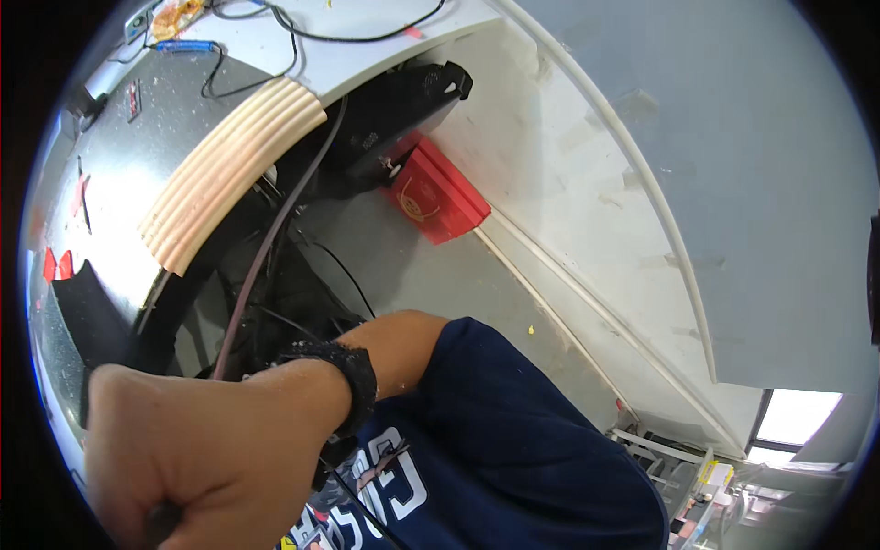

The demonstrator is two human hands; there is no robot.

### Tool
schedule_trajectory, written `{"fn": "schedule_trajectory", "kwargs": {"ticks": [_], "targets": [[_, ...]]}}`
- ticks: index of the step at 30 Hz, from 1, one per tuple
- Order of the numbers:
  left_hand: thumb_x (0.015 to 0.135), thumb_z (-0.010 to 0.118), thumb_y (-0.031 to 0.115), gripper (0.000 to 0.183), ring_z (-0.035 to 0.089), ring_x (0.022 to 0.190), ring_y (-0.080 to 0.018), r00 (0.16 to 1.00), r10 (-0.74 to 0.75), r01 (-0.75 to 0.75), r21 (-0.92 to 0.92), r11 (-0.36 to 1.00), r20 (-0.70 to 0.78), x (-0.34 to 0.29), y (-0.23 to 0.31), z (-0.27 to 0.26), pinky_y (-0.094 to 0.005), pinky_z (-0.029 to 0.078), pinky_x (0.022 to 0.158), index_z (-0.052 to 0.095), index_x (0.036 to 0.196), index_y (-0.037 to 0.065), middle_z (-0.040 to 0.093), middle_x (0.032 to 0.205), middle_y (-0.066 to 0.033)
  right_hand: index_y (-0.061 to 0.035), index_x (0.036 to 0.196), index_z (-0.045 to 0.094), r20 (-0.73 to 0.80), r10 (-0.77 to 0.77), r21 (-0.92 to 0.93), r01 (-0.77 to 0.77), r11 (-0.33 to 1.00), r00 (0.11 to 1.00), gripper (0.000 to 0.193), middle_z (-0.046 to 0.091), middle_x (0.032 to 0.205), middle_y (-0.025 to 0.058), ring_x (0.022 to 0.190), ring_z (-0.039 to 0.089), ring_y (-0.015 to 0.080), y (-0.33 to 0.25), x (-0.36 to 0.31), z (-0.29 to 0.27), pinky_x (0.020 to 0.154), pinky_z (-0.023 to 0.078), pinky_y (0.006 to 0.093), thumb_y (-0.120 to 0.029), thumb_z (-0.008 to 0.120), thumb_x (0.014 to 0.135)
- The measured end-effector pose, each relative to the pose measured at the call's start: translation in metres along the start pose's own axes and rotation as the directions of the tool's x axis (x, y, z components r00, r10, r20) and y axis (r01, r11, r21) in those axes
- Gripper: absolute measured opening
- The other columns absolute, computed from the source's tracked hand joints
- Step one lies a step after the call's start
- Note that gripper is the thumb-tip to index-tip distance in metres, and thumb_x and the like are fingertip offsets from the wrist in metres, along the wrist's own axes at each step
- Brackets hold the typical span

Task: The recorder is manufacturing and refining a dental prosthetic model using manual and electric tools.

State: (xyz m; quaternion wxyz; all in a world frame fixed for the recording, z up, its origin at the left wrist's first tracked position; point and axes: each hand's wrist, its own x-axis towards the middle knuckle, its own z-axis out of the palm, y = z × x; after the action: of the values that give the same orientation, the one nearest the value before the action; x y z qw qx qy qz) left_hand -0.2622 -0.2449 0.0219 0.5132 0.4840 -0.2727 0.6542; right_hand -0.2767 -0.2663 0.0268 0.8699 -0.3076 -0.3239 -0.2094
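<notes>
A hand (pixel 197 449) filled the lower left of the frame, its back toward the camera and its fingers curled into a fist around a dark handle (pixel 163 524) that showed only as a stub at the bottom edge. Which hand it was could not be told for sure; the forearm bent back to a navy sleeve (pixel 513 431) at lower centre, and it looked like the right one. A black wristband (pixel 353 380) sat on the wrist. No other hand was in view.

A thin maroon cable (pixel 266 247) ran from just above the fist up through the middle left of the frame, passing a tangle of black wires (pixel 302 293) under a table edge. A ribbed beige strip (pixel 234 170) lay along that edge at upper left, beside a speckled grey tabletop (pixel 119 174). At the far left edge, red tape pieces (pixel 57 266) stuck to the tabletop.

Near top centre, a black device (pixel 403 110) hung below a white ledge (pixel 367 46), and a red box (pixel 435 197) leaned just beneath it against a white wall (pixel 568 183). A black cord (pixel 302 32) looped over the ledge at the top. Grey floor (pixel 431 284) spread through the centre. At lower right, a cluttered rack (pixel 697 486) showed small and blurred.
</notes>
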Motion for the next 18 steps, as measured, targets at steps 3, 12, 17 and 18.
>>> {"fn": "schedule_trajectory", "kwargs": {"ticks": [3, 12, 17, 18], "targets": [[0.096, 0.065, 0.001, 0.006, 0.041, 0.066, -0.0015, 0.960, -0.163, 0.171, -0.017, 0.985, 0.228, -0.040, -0.070, -0.075, -0.0182, 0.032, 0.057, 0.060, 0.099, 0.002, 0.046, 0.080, 0.0077, 0.0012, 0.080, 0.075, -0.037, -0.145, -0.022, 0.144, 0.989, 0.989, 0.036, 0.072, 0.065, 0.0080, 0.051, 0.067, 0.0088, -0.004, 0.005, -0.016, 0.044, 0.049, 0.0190, -0.023, 0.060, 0.101], [0.085, 0.068, -0.007, 0.034, 0.054, 0.085, -0.0110, 0.314, -0.519, 0.623, 0.240, 0.745, 0.795, -0.076, -0.164, -0.196, -0.0253, 0.044, 0.076, 0.056, 0.116, 0.002, 0.055, 0.097, -0.0027, 0.0018, 0.075, 0.074, -0.082, -0.027, -0.033, 0.024, 0.999, 0.996, 0.035, 0.070, 0.063, 0.0090, 0.050, 0.066, 0.0097, 0.006, 0.003, -0.013, 0.046, 0.051, 0.0202, -0.021, 0.063, 0.100], [0.080, 0.069, -0.011, 0.050, 0.061, 0.096, -0.0162, -0.196, -0.512, 0.607, 0.514, 0.606, 0.836, -0.037, -0.187, -0.219, -0.0293, 0.050, 0.086, 0.054, 0.126, 0.003, 0.060, 0.106, -0.0084, 0.0011, 0.081, 0.074, -0.001, 0.010, -0.164, -0.010, 0.986, 1.000, 0.027, 0.071, 0.064, 0.0072, 0.053, 0.065, 0.0083, -0.009, -0.007, -0.028, 0.045, 0.049, 0.0201, -0.018, 0.066, 0.098], [0.078, 0.069, -0.012, 0.054, 0.062, 0.098, -0.0173, -0.285, -0.534, 0.532, 0.595, 0.603, 0.796, 0.009, -0.178, -0.229, -0.0301, 0.051, 0.088, 0.054, 0.127, 0.003, 0.061, 0.108, -0.0096, 0.0011, 0.081, 0.074, 0.024, -0.021, -0.079, 0.023, 0.997, 0.999, 0.027, 0.071, 0.064, 0.0072, 0.053, 0.065, 0.0083, -0.016, -0.021, -0.032, 0.045, 0.049, 0.0201, -0.018, 0.066, 0.098]]}}
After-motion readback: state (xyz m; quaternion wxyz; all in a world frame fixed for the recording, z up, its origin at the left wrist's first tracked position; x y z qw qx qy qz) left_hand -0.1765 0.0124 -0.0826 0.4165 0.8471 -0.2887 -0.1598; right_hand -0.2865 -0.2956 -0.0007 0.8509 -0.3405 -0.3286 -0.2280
